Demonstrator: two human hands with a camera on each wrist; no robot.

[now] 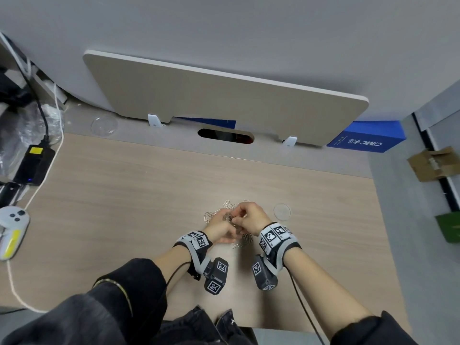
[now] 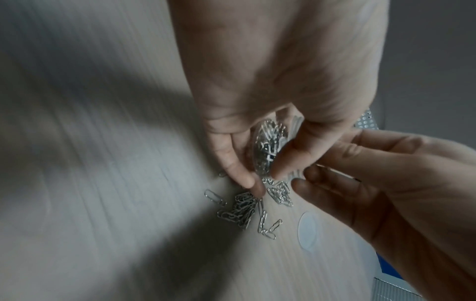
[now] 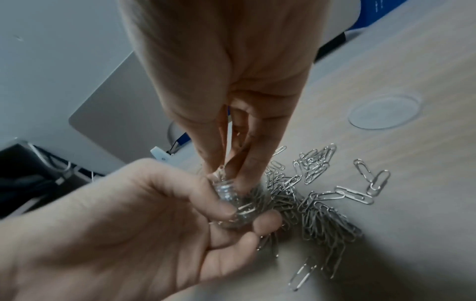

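Note:
A small clear jar point(image 3: 239, 201) partly filled with paper clips is gripped by my left hand point(image 3: 239, 220), with thumb and fingers curled round it just above the desk. My right hand point(image 3: 224, 169) comes down from above, its fingertips pinched together on what looks like a paper clip at the jar's mouth. In the left wrist view the jar point(image 2: 270, 146) sits in my left hand point(image 2: 262, 177), with my right hand point(image 2: 301, 177) touching beside it. A loose pile of silver paper clips point(image 3: 316, 203) point(image 1: 219, 212) lies under and around both hands. A clear round lid point(image 1: 282, 211) lies flat to the right.
A beige divider panel point(image 1: 224, 100) stands at the desk's back above a cable cutout point(image 1: 225, 135). At the left are a black power adapter point(image 1: 34, 165), a white controller point(image 1: 12, 230) and a clear dish point(image 1: 104, 125). A blue box point(image 1: 366, 138) sits back right.

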